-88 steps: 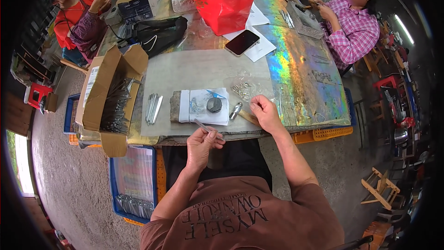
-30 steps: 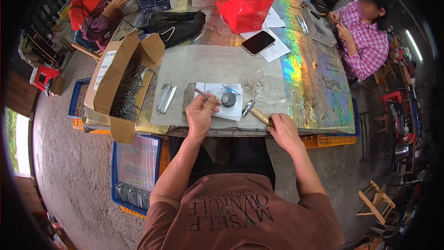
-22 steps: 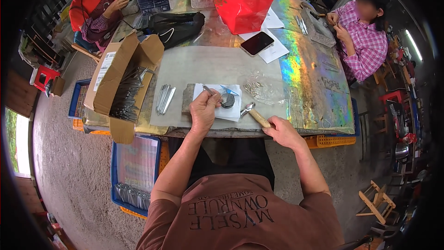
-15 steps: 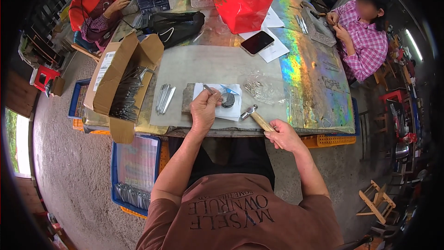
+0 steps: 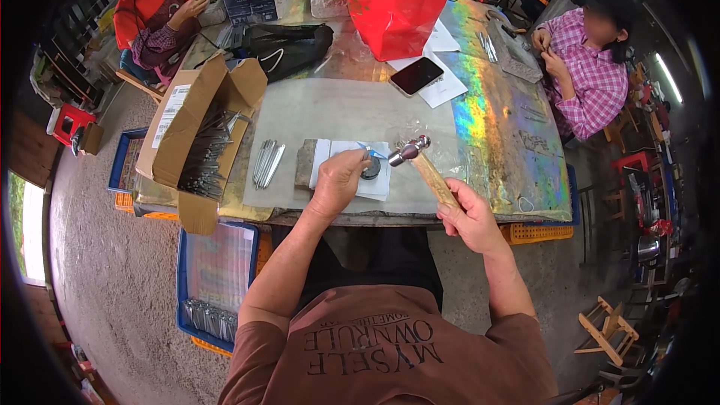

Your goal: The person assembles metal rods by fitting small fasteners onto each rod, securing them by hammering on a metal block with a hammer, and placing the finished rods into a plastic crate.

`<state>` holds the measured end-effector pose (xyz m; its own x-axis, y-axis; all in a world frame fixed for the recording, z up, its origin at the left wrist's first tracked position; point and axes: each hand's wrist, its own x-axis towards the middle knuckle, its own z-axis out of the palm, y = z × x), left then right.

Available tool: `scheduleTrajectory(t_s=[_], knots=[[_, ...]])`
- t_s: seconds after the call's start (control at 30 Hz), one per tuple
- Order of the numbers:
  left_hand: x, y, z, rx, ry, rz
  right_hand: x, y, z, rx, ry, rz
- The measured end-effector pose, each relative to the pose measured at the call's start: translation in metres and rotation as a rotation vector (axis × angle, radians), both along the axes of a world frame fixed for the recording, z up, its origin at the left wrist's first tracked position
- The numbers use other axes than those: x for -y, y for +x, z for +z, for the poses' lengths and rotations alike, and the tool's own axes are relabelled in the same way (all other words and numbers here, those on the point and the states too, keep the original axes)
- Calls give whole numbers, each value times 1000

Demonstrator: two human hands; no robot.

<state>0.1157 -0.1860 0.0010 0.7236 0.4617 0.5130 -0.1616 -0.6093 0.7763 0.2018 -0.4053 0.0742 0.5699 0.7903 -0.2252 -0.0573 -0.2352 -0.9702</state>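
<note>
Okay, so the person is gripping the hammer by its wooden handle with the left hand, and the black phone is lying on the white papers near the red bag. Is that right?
Not quite: the head view shows the hammer in the right hand, not the left hand. The wooden handle, black phone, white papers and red bag are as you say.

Glossy metal hammer head [image 5: 409, 150], matt wooden handle [image 5: 436, 179]
</note>
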Motion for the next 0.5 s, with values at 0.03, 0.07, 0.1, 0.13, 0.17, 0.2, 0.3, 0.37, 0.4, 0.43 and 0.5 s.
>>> scheduleTrajectory(t_s=[0.03, 0.07, 0.1, 0.13, 0.17, 0.2, 0.3, 0.37, 0.4, 0.43, 0.5], knots=[[1, 0, 0, 6, 3, -4, -5, -3, 3, 127, 45, 4], [1, 0, -1, 11, 8, -5, -9, -5, 5, 252, 90, 12], [1, 0, -2, 17, 10, -4, -12, -3, 9, 388, 26, 34], [1, 0, -3, -1, 42, 5, -15, -2, 17, 394, 28, 34], [0, 1, -5, -20, 73, 16, -19, 0, 27, 622, 53, 72], [-1, 1, -7, -17, 74, 19, -23, 1, 37, 846, 81, 113], [-4, -1, -10, -9, 88, 18, -30, -2, 75, 1089, 211, 40], [-4, -1, -10, 11, 83, 20, -27, -10, 92, 1073, 236, -43], [-4, -1, -9, 13, 79, 23, -26, -13, 97, 1057, 262, -130], [-4, -1, -7, 13, 90, 23, -27, -17, 98, 1060, 262, -183], [-1, 1, -5, 21, 101, 15, -31, -12, 82, 1153, 97, 25]])
